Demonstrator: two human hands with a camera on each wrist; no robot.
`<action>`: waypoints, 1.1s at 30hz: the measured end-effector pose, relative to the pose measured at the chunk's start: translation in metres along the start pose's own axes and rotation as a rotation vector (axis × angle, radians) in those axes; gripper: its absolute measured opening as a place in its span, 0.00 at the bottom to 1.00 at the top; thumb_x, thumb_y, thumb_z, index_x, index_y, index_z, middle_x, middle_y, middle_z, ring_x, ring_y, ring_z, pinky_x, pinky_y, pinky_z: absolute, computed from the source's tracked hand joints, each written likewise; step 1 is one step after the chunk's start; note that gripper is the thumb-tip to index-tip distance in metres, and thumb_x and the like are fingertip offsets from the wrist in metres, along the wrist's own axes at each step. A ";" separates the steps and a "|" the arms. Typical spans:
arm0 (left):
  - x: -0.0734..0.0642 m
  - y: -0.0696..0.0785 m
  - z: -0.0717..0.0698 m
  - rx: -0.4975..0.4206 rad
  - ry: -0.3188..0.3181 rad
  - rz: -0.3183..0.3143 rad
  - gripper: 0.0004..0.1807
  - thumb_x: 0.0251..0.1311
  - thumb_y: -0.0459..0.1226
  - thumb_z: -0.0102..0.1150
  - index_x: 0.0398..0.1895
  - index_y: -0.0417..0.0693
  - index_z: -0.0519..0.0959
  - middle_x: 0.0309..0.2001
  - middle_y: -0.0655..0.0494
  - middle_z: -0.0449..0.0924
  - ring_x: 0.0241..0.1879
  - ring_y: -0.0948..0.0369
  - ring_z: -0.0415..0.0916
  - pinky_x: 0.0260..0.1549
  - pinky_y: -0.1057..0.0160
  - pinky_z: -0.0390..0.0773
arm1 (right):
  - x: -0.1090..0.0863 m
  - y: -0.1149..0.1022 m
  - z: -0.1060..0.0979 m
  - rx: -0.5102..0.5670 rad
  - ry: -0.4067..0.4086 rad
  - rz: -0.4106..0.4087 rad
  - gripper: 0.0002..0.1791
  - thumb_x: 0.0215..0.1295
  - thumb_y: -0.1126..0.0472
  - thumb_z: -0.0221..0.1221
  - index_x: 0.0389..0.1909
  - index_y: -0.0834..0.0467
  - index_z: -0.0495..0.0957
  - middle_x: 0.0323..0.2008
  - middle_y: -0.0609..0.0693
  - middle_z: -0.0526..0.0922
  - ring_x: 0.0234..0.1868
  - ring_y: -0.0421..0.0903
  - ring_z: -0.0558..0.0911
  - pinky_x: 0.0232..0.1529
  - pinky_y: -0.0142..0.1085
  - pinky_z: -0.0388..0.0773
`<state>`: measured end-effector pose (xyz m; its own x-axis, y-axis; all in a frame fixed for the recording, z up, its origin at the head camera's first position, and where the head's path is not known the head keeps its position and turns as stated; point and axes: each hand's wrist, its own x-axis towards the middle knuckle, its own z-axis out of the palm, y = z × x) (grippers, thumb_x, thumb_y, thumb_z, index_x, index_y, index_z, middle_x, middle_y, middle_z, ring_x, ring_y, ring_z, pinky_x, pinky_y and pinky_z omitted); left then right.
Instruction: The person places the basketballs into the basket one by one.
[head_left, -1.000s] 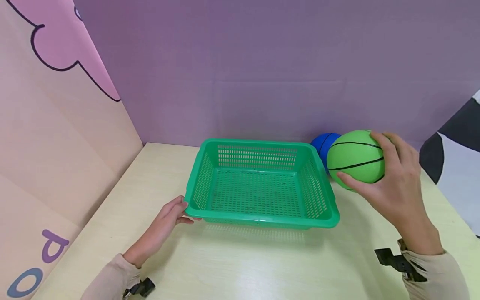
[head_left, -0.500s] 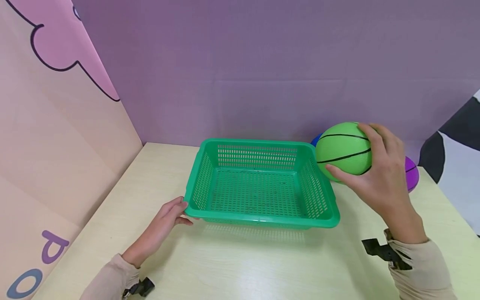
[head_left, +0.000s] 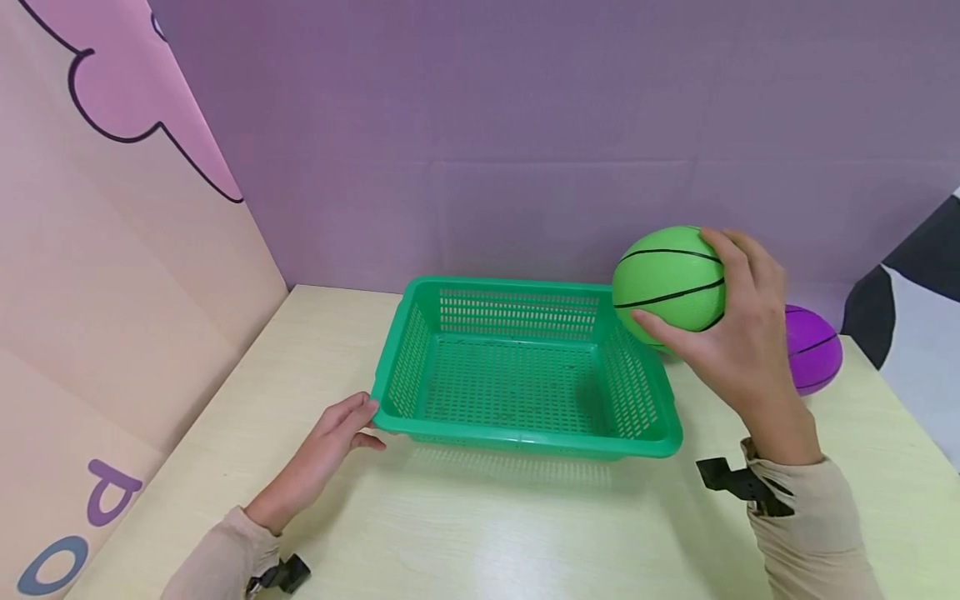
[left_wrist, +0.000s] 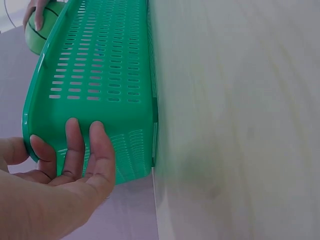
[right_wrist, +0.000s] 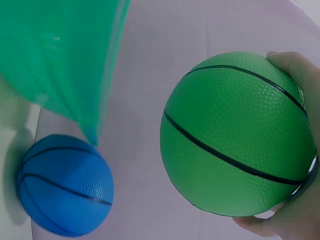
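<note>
A light green toy basketball (head_left: 667,279) with black lines is held up by my right hand (head_left: 742,333), thumb on the near side and fingers over the far side. It hangs above the back right corner of a green plastic basket (head_left: 517,440) with slotted walls. My left hand (head_left: 330,446) grips the basket's front left corner. In the left wrist view the thumb is at the rim and the fingers (left_wrist: 102,150) lie against the outer wall. Nothing lies inside the basket.
A purple ball (head_left: 813,350) sits on the table right of my right hand. A blue ball (right_wrist: 65,185) rests beside the basket, visible in the right wrist view but hidden in the head view. A purple backdrop (head_left: 525,167) stands behind the table (head_left: 510,533).
My right hand has lifted the green ball and carried it left, from beside the basket to over its corner. The purple ball has come into view. My left hand stays put.
</note>
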<state>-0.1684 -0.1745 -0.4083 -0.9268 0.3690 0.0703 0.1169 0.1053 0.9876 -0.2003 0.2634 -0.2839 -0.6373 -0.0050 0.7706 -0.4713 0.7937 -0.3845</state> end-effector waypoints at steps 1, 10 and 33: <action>0.000 0.000 0.000 0.003 -0.002 0.008 0.23 0.80 0.46 0.38 0.50 0.33 0.73 0.46 0.52 0.79 0.48 0.60 0.79 0.50 0.53 0.81 | 0.001 -0.001 0.002 0.009 0.001 -0.001 0.54 0.34 0.57 0.81 0.69 0.54 0.68 0.67 0.59 0.67 0.68 0.57 0.60 0.56 0.59 0.63; -0.002 0.000 0.000 -0.001 0.010 0.015 0.23 0.80 0.45 0.39 0.50 0.31 0.73 0.44 0.50 0.79 0.47 0.58 0.79 0.49 0.53 0.82 | 0.004 0.000 0.014 0.054 0.012 0.021 0.53 0.36 0.55 0.81 0.70 0.50 0.68 0.67 0.56 0.67 0.68 0.53 0.61 0.56 0.60 0.66; -0.001 -0.003 0.003 -0.021 0.002 0.013 0.26 0.80 0.46 0.37 0.55 0.28 0.72 0.45 0.52 0.80 0.49 0.55 0.78 0.49 0.53 0.81 | -0.010 0.029 0.056 0.193 -0.094 0.047 0.51 0.40 0.58 0.80 0.69 0.49 0.68 0.67 0.51 0.69 0.67 0.49 0.66 0.55 0.58 0.69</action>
<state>-0.1666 -0.1726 -0.4120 -0.9258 0.3686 0.0838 0.1217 0.0809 0.9893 -0.2416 0.2524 -0.3315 -0.7111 -0.0350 0.7022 -0.5423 0.6630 -0.5161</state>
